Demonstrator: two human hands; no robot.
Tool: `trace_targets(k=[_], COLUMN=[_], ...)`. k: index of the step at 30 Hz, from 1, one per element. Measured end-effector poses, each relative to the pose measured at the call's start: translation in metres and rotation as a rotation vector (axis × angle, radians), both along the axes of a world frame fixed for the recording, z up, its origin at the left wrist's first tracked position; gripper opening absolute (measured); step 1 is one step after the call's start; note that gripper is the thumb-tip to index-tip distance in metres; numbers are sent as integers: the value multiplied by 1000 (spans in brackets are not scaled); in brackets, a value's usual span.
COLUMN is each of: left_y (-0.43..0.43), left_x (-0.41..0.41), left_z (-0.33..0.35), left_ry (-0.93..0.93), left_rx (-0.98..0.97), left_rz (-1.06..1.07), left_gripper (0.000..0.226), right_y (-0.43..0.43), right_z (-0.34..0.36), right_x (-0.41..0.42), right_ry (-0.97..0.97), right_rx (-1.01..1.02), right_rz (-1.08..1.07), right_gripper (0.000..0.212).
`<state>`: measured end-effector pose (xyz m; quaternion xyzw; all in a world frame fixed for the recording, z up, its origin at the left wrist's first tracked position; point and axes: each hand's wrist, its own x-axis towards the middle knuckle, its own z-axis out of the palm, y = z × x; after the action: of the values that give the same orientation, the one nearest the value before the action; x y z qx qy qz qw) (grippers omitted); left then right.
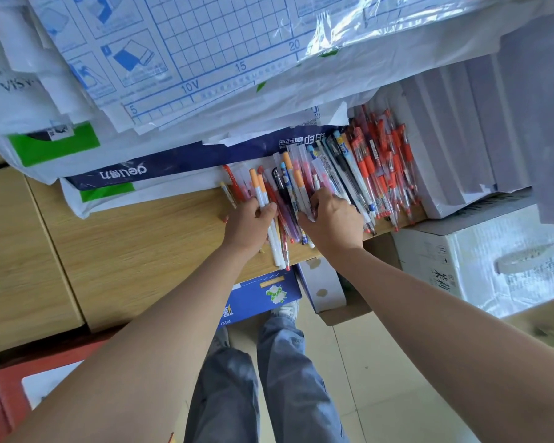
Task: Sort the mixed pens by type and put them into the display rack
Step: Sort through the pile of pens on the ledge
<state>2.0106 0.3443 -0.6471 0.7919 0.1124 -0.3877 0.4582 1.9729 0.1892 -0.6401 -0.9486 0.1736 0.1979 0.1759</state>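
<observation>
A heap of mixed pens [333, 174] lies on the wooden counter [135, 238] near its front edge. At the right of the heap are several red-grip pens [384, 167]; in the middle are white, blue-patterned and dark pens. My left hand [248, 223] grips two white pens with orange caps [259, 187] at the heap's left side. Over the middle of the heap, my right hand [331, 219] has its fingers curled round a few white and patterned pens [304, 199]. No display rack is in view.
Stacks of paper packs and plastic-wrapped sheets [205, 59] hang over the back of the counter. A blue-and-white paper ream [173, 169] lies behind the pens. Grey boxes [461, 139] stand at the right. Below are a white carton [480, 260], blue boxes [259, 295] and a tiled floor.
</observation>
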Motion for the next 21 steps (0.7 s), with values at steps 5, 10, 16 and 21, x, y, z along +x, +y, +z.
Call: trace_targets(k=[5, 10, 16, 21], left_y=[1, 4, 7, 19], left_x=[-1, -1, 1, 2], left_z=[-7, -9, -2, 15], left_ry=[40, 54, 39, 29], left_rx=[-14, -30, -59, -171], left_rz=[13, 33, 91, 184], left_gripper=[30, 29, 27, 26], right_y=[3, 1, -2, 6], right_z=[-1, -3, -1, 23], right_x=[5, 4, 8, 19], right_ry=[-3, -13, -68, 87], right_rx=[0, 15, 259, 566], right_rz=[-8, 5, -38, 98], right_gripper=[22, 23, 17, 14])
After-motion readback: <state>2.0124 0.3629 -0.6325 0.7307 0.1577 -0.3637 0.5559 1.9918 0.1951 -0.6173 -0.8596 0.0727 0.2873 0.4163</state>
